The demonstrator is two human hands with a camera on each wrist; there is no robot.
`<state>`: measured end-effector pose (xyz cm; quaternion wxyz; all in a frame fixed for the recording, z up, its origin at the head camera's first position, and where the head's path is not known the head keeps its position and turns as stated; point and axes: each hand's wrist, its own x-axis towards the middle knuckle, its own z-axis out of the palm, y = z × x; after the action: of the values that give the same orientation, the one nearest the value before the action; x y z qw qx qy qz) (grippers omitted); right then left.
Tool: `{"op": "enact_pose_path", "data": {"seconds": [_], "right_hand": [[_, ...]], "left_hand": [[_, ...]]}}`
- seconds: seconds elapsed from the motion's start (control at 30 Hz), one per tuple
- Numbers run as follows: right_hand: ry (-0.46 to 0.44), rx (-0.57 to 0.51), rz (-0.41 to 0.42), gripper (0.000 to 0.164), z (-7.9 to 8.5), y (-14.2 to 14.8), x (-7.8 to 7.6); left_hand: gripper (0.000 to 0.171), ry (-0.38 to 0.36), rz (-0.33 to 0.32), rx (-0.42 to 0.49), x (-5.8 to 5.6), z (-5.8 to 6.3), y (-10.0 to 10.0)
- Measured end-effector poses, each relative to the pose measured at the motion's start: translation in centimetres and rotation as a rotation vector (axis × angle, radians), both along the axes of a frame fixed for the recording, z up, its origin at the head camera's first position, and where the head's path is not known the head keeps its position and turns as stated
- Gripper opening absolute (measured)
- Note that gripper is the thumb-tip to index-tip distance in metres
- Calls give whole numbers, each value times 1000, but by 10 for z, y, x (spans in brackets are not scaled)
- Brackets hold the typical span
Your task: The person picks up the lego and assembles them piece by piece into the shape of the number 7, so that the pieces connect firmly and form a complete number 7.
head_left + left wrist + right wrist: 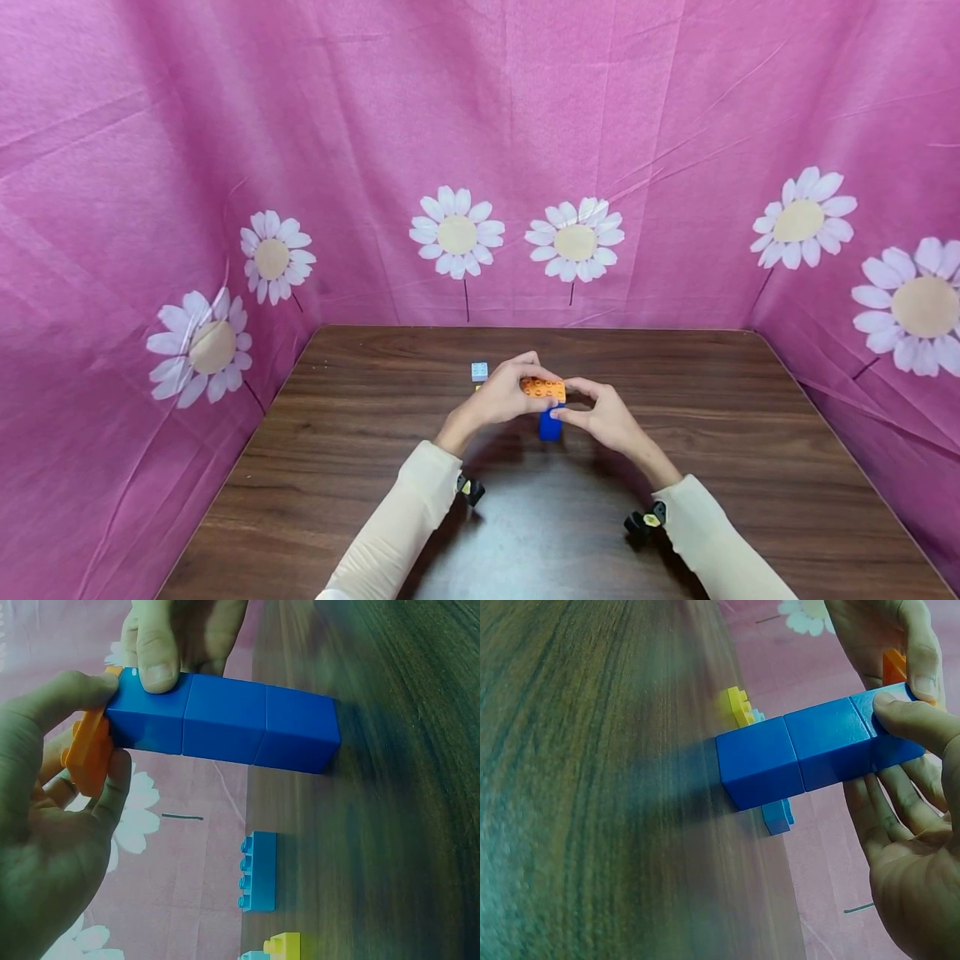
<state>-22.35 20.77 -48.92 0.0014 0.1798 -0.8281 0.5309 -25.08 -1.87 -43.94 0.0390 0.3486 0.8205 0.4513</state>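
Observation:
A tower of three blue bricks [225,720] is upright above the middle of the wooden table. At its top sits a studded orange brick [543,389], jutting out to the left past the blue ones. My left hand [502,396] grips this orange brick between thumb and fingers. With thumb and fingers on opposite sides, my right hand [609,417] holds the uppermost blue brick, just under the orange one. In the right wrist view, the fingers of both hands hide part of the orange brick and of the top blue brick.
Behind the tower, a light blue brick [260,870] and a yellow brick [739,706] stand on the wooden table [337,467]. Another pale blue brick [479,372] is farther left. A pink cloth with white daisies [457,235] encloses the table's back and sides.

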Motion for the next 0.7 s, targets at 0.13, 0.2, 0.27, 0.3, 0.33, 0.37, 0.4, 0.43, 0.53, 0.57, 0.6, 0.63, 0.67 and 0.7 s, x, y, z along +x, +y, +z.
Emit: {"op": "enact_pose_path", "data": {"seconds": [0.13,0.2,0.27,0.3,0.33,0.37,0.4,0.43,0.53,0.57,0.6,0.63,0.67,0.7], "right_hand": [[-1,2,2,41,0,0,0],[1,4,3,42,0,1,-1],[3,1,6,42,-1,1,-1],[3,-1,6,42,-1,1,-1],[2,-4,7,42,-1,1,-1],[-2,-7,9,42,-1,1,0],[-9,-12,11,42,-2,0,0],[-15,-14,13,43,-3,0,0],[-30,-27,17,44,-4,0,0],[-35,-31,17,44,-4,0,0],[-33,-36,17,44,-4,-1,0],[-30,-38,16,44,-3,-1,0],[-28,-42,15,43,-2,-1,0],[-26,-43,13,43,-1,-1,0]], "left_hand": [[29,-8,-5,2,0,0,0],[29,-12,-8,1,0,1,0],[29,-18,-7,-4,0,2,0],[29,-23,-5,-7,0,2,0],[29,-26,-4,-10,1,2,-1],[30,-30,-3,-13,1,2,-1],[30,-35,-2,-16,2,2,-1],[30,-39,-2,-18,2,2,-1],[31,-38,-6,-20,2,1,-2],[31,-36,-8,-21,1,1,-2],[31,-32,-11,-21,1,1,-2],[31,-28,-14,-21,0,0,-1],[31,-23,-15,-22,-1,1,-1],[31,-21,-15,-22,-1,1,-1]]}}
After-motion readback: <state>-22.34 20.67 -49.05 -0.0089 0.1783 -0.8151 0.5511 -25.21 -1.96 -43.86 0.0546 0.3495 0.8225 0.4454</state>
